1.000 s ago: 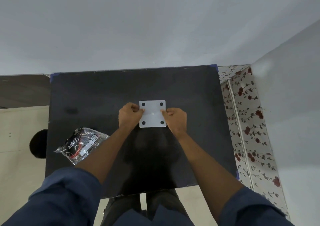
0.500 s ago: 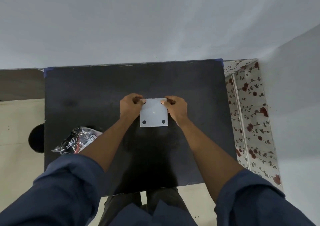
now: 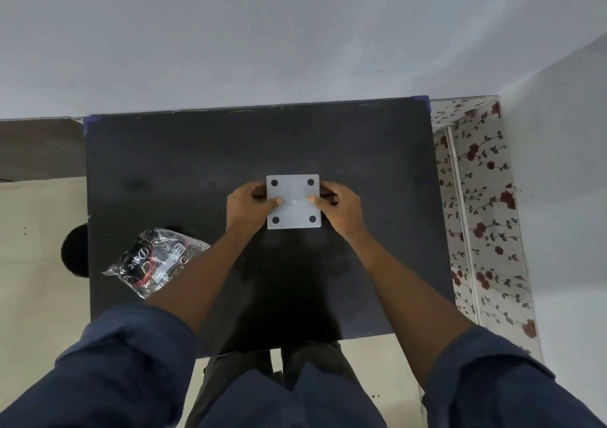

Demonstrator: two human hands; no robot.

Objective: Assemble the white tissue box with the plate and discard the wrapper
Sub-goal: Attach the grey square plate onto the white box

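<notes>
A black table [image 3: 184, 171] is being seen from above, set against a plain pale wall, with a strip of rose-patterned covering [image 3: 476, 197] running along its right side and a light floor showing to the left and below. A white square plate [image 3: 293, 194] with four dark round spots near its corners is being held over the middle of the table, a little toward the far edge. It is being gripped from both sides: the left hand [image 3: 248, 206] is being closed on its left edge with the thumb laid on the top face, and the right hand [image 3: 341, 207] is being closed on its right edge in the same way, thumb on top and fingers curled underneath. Whether the plate is being pressed onto something below it or is being held clear of the table cannot be told, since whatever lies beneath is being hidden by the plate and the hands. A crumpled clear wrapper [image 3: 154, 260] with black, white and red print is lying on the left part of the table, near its left edge and well apart from the plate, partly overlapped by the left forearm. Dark blue sleeves [image 3: 124, 362] are being worn pushed up on both arms. A round dark object [image 3: 74, 250] is showing on the floor just past the table's left edge.
</notes>
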